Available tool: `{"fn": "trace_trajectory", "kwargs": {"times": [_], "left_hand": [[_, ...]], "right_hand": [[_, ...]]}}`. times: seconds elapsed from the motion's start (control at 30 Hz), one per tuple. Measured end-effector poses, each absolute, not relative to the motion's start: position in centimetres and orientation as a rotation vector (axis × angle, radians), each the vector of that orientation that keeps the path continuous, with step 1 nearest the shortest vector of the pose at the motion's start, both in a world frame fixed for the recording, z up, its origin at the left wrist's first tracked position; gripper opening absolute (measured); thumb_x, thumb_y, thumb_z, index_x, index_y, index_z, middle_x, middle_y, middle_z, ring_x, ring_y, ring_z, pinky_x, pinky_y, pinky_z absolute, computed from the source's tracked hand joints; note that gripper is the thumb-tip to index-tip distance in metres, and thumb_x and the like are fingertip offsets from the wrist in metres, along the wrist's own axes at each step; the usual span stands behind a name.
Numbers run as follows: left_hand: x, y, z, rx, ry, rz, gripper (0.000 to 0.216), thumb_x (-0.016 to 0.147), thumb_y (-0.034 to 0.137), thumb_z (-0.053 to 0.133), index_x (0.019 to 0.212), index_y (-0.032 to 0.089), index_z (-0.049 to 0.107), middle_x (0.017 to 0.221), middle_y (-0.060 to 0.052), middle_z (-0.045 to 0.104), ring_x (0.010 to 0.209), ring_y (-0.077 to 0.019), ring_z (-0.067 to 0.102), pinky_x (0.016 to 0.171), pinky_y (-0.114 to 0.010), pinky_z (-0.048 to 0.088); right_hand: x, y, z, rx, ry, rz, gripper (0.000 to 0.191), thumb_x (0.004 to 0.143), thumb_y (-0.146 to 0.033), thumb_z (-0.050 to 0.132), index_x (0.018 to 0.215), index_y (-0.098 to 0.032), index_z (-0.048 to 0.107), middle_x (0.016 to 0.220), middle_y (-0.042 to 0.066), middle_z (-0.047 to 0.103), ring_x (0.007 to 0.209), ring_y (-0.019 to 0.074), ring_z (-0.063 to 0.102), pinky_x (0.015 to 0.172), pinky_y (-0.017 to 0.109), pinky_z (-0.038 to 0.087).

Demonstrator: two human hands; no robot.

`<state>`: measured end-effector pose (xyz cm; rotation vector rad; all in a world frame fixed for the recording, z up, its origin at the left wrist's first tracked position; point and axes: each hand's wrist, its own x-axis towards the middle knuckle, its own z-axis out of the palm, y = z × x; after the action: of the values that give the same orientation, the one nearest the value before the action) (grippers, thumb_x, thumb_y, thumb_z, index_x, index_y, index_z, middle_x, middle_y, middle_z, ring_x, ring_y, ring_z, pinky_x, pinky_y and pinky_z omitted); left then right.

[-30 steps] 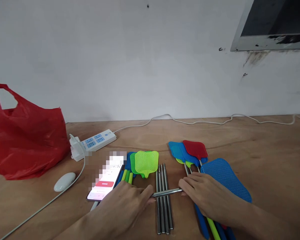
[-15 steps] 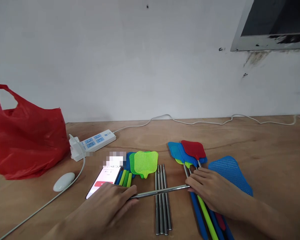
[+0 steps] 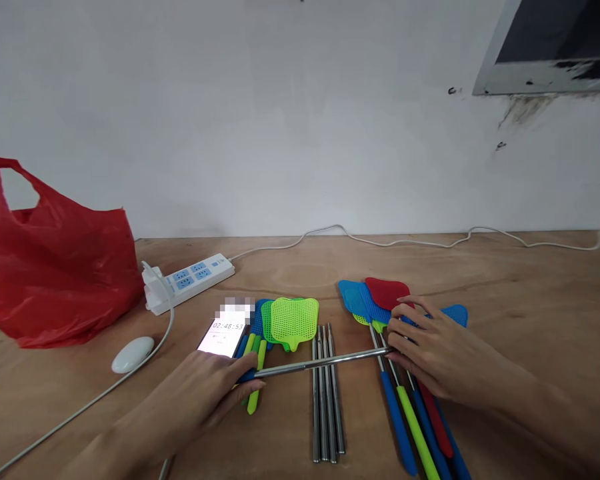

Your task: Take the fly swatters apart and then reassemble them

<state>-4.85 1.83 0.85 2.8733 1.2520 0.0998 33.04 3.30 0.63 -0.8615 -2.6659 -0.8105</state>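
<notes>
A fly swatter's silver rod (image 3: 323, 362) stretches between my hands, above the table. My left hand (image 3: 207, 383) is closed around its left end, where a bit of blue handle shows. My right hand (image 3: 430, 347) pinches the rod's right end, and a blue mesh head (image 3: 456, 315) shows partly behind that hand. Beneath the rod lie several loose silver rods (image 3: 327, 407) side by side. Blue and green handles (image 3: 257, 380) lie by my left hand, near loose mesh heads (image 3: 295, 320). Several whole fly swatters (image 3: 400, 413) lie under and beside my right hand.
A phone (image 3: 225, 337) with a running timer lies by my left hand. Farther left are a white computer mouse (image 3: 133, 355), a power strip (image 3: 193, 280) and a red plastic bag (image 3: 60, 267). A white cable (image 3: 400, 241) runs along the wall.
Both hands and the rod have shifted slightly upward in view. Blue handle now shows at my left hand, and the blue head at my right hand is more hidden.
</notes>
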Motion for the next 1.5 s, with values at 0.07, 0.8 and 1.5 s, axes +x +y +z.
{"fn": "trace_trajectory", "kwargs": {"times": [0.07, 0.8, 1.5], "left_hand": [[-5.3, 2.0, 0.7, 2.847, 1.301, 0.078, 0.052, 0.107, 0.052, 0.02, 0.096, 0.022, 0.061, 0.068, -0.002, 0.062, 0.056, -0.0204, 0.056, 0.051, -0.03, 0.027], [-5.9, 1.3, 0.4, 2.719, 1.192, 0.158, 0.052, 0.107, 0.047, 0.017, 0.095, 0.021, 0.06, 0.075, -0.005, 0.064, 0.066, -0.0207, 0.056, 0.06, -0.029, 0.039], [0.1, 0.8, 0.9, 2.747, 1.063, -0.149, 0.018, 0.104, 0.023, 0.033, 0.097, 0.021, 0.05, 0.076, -0.004, 0.067, 0.06, -0.0217, 0.061, 0.05, -0.029, 0.031]], "right_hand": [[33.1, 3.2, 0.5, -0.845, -2.697, -0.821, 0.015, 0.093, -0.022, 0.053, 0.084, -0.018, 0.064, 0.088, 0.008, 0.069, 0.092, 0.0279, 0.057, 0.094, 0.048, 0.039], [32.9, 2.2, 0.9, -0.863, -2.59, -0.677, 0.032, 0.061, 0.003, 0.047, 0.08, -0.018, 0.062, 0.078, 0.007, 0.064, 0.08, 0.0253, 0.054, 0.092, 0.048, 0.037], [27.1, 0.9, 0.4, -0.774, -2.714, -0.596, 0.014, 0.071, -0.004, 0.056, 0.072, -0.018, 0.06, 0.07, 0.002, 0.056, 0.074, 0.0218, 0.047, 0.087, 0.044, 0.037]]}}
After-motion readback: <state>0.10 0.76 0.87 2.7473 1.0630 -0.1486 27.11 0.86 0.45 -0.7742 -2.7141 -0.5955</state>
